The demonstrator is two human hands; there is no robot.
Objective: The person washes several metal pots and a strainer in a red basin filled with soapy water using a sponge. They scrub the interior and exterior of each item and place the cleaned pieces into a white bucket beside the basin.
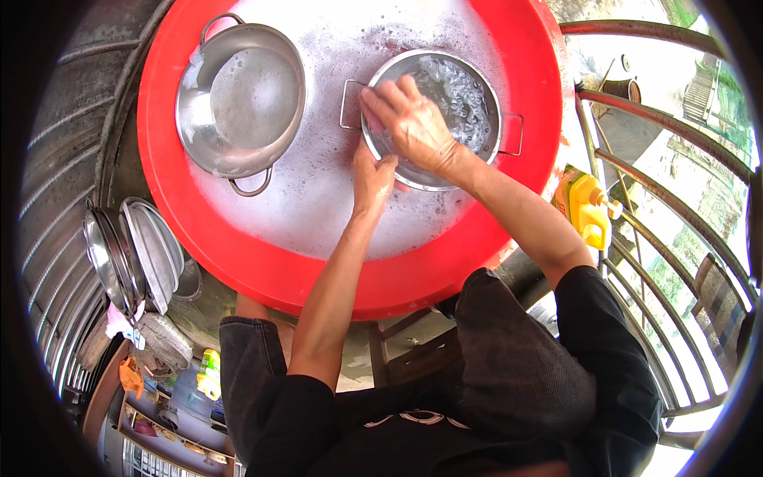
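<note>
A large round red plastic tub [286, 277] full of sudsy water lies before me. At its right side sits a round steel pot [474, 71] with two wire handles and rippling water inside. My left hand [372, 179] grips the pot's near left rim. Over the pot's left part is my right hand [411, 122], slightly blurred, its fingers bent by the inner wall; something pinkish shows under them, too unclear to name. A two-handled steel wok [256, 89] with cloudy water in it rests in the suds at the left, touched by neither hand.
Metal basins and lids [152, 256] stand on edge left of the tub. A yellow pump bottle [587, 206] is beside the tub's right rim, next to metal railings [667, 113]. Below left are a yellow-green bottle [208, 374] and a shelf [173, 435] with items.
</note>
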